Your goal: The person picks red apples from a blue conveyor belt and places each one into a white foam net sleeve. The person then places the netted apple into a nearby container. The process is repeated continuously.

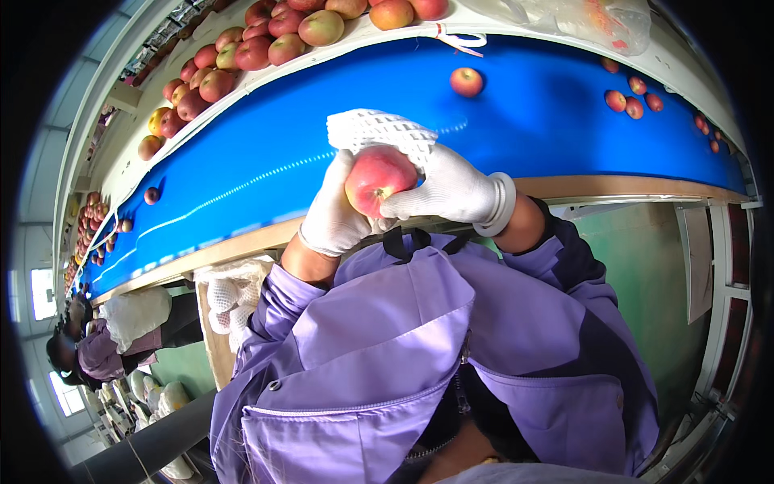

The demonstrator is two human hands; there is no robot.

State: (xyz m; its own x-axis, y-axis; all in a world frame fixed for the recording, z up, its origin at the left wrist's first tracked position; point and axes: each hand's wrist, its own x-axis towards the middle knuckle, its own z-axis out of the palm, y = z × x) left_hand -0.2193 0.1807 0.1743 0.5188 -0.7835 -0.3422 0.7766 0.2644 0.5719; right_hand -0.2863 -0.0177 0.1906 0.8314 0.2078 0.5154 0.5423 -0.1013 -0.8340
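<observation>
A red apple (381, 175) is held between my two white-gloved hands, its stem or blossom hollow facing towards me. My left hand (338, 212) cups the apple from the left and below. My right hand (444, 187) grips it from the right, with the thumb across its near side. A white foam net sleeve (381, 130) lies against the far side of the apple, at the fingers of my right hand; some fingers are hidden behind the fruit and foam. Beneath the hands runs a blue conveyor belt (272, 145). A single apple (466, 82) lies on it beyond my right hand.
Many apples (253, 53) are heaped on the white ledge along the belt's far side. More apples (634, 108) lie on the belt at right. A plastic bag (562, 21) is at the upper right. Foam-netted fruit (222, 294) fills a container at left, near another person (103, 354).
</observation>
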